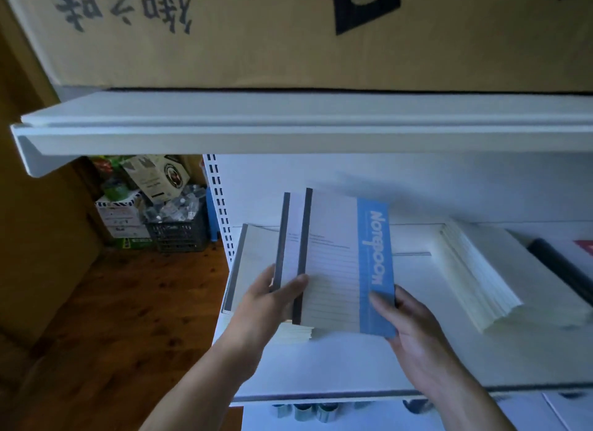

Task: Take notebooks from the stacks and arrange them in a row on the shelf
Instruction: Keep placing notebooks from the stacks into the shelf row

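A white notebook (333,270) with a dark spine and a blue band reading "Notebook" is tilted up over the white shelf (353,363). My right hand (414,328) grips its lower right corner. My left hand (269,299) holds its spine edge, together with a second notebook (290,238) standing just behind it. Further left a third notebook (250,263) leans at the shelf's left end. Under the held notebooks lies a low stack (295,332). To the right sits a tall stack of notebooks (481,276), fanned out.
A shelf board (288,132) runs overhead with a cardboard box (288,32) on it. A perforated upright (221,206) bounds the shelf's left side. Beyond it are a dark crate (176,234) and boxes on a wooden floor. A dark object (561,267) lies at the far right.
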Motion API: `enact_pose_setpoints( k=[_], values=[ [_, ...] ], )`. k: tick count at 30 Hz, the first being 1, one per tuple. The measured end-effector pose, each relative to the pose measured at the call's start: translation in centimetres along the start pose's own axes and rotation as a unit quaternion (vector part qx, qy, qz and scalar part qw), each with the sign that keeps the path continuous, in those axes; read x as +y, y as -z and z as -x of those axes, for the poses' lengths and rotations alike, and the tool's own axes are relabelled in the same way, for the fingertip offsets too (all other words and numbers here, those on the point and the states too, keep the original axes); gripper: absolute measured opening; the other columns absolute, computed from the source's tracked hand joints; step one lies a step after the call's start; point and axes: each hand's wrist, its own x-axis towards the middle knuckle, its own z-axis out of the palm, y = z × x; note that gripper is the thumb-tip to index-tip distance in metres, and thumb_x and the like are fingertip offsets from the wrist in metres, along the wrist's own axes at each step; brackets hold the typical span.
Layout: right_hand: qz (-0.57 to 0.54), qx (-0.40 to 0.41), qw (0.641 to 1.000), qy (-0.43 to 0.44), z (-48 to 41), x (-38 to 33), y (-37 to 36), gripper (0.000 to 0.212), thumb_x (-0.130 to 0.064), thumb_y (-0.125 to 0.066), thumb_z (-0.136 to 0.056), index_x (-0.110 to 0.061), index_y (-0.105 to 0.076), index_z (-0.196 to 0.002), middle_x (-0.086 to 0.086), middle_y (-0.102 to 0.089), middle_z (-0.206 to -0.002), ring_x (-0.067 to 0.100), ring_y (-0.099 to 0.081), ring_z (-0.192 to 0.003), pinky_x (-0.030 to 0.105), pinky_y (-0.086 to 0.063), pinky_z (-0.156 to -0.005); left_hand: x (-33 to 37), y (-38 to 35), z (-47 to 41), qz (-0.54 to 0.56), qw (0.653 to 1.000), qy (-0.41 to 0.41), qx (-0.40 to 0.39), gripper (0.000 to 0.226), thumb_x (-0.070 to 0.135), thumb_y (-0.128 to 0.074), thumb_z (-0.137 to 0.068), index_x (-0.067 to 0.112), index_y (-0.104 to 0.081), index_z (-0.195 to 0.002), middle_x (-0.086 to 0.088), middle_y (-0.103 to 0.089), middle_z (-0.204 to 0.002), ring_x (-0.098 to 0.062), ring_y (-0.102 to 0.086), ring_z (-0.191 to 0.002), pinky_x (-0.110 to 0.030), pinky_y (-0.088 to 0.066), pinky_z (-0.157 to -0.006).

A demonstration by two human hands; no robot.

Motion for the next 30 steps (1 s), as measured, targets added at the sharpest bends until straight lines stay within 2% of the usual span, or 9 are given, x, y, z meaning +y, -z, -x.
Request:
enact_pose_setpoints(
  k=[3,9,11,13,15,18,22,26,30],
  values=[
    [0.041,0.008,0.999,0.016,1.2,-0.7,2.1,0.027,-0.016,-0.071,-0.077,-0.007,-0.069,-0.102,0.016,-0.073,-0.105,0.038,-0.066,-0.104,0.053,-0.048,-0.096,-0.6,-2.4,0.2,0.042,0.999,-0.019,-0.020,0.014,0.018,-0.059,-0.094,0.022,-0.062,-0.107,0.004,-0.073,-0.085,-0.016,-0.068,-0.089,-0.036,-0.057,-0.083],
    [0.136,0.063,0.988,0.046,4.8,-2.5,9.9,0.038,-0.044,-0.068,-0.078,-0.016,-0.066,-0.103,0.012,-0.070,-0.106,0.037,-0.061,-0.107,0.060,-0.042,-0.100,-2.2,-11.5,1.5,0.003,0.995,-0.088,-0.046,0.020,0.022,-0.065,-0.091,0.021,-0.066,-0.112,0.002,-0.074,-0.106,-0.019,-0.067,-0.105,-0.047,-0.047,-0.101],
    [0.140,0.084,0.986,0.042,6.4,-3.0,13.9,0.020,-0.032,-0.065,-0.090,-0.021,-0.067,-0.107,0.003,-0.072,-0.107,0.027,-0.065,-0.105,0.054,-0.046,-0.100,-3.3,-15.7,2.2,0.004,0.993,-0.088,-0.072,0.019,0.020,-0.060,-0.095,0.022,-0.065,-0.113,0.003,-0.073,-0.108,-0.018,-0.067,-0.106,-0.045,-0.048,-0.101],
    [0.127,0.110,0.985,0.028,8.4,-3.9,18.4,0.021,-0.023,-0.059,-0.094,-0.022,-0.065,-0.115,-0.002,-0.072,-0.108,0.018,-0.067,-0.103,0.045,-0.050,-0.096,-4.3,-20.5,3.1,0.012,0.992,-0.073,-0.102,0.019,0.018,-0.055,-0.097,0.022,-0.064,-0.113,0.003,-0.073,-0.106,-0.016,-0.068,-0.101,-0.042,-0.051,-0.096],
    [0.116,0.142,0.983,0.026,11.0,-5.0,23.3,0.023,-0.020,-0.059,-0.094,-0.020,-0.064,-0.116,-0.004,-0.072,-0.107,0.014,-0.068,-0.099,0.036,-0.053,-0.090,-5.1,-25.9,4.5,0.013,0.989,-0.059,-0.136,0.018,0.018,-0.053,-0.098,0.023,-0.064,-0.110,0.001,-0.073,-0.105,-0.015,-0.070,-0.095,-0.037,-0.056,-0.086],
    [0.102,0.205,0.973,0.030,14.7,-6.8,30.8,0.022,-0.018,-0.060,-0.093,-0.020,-0.066,-0.115,0.000,-0.072,-0.110,0.017,-0.068,-0.101,0.036,-0.053,-0.089,-6.3,-34.3,6.7,0.032,0.982,-0.035,-0.184,0.019,0.017,-0.051,-0.099,0.022,-0.064,-0.112,-0.001,-0.074,-0.102,-0.019,-0.072,-0.088,-0.032,-0.059,-0.067],
    [0.106,0.280,0.953,0.053,19.3,-9.4,40.0,0.014,-0.015,-0.061,-0.092,-0.019,-0.068,-0.104,0.000,-0.074,-0.099,0.015,-0.069,-0.089,0.036,-0.055,-0.077,-7.5,-45.0,9.5,0.034,0.971,-0.022,-0.237,0.021,0.020,-0.050,-0.099,0.024,-0.064,-0.116,-0.004,-0.073,-0.104,-0.024,-0.069,-0.084,-0.047,-0.055,-0.085],
    [0.104,0.338,0.933,0.062,21.7,-10.8,47.2,0.006,-0.016,-0.065,-0.090,-0.016,-0.067,-0.096,-0.001,-0.075,-0.091,0.016,-0.069,-0.085,0.036,-0.055,-0.077,-9.0,-53.2,11.1,0.038,0.968,-0.025,-0.245,0.019,0.022,-0.049,-0.100,0.027,-0.064,-0.111,0.002,-0.073,-0.108,-0.015,-0.068,-0.096,-0.032,-0.054,-0.080],
    [0.085,0.359,0.927,0.058,22.0,-11.3,52.4,0.011,-0.018,-0.065,-0.090,-0.017,-0.067,-0.102,0.000,-0.074,-0.097,0.024,-0.068,-0.094,0.036,-0.055,-0.076,-9.6,-58.9,11.1,0.032,0.963,-0.023,-0.265,0.020,0.020,-0.048,-0.100,0.025,-0.064,-0.111,0.005,-0.074,-0.106,-0.014,-0.068,-0.101,-0.040,-0.051,-0.097]
  ],
)
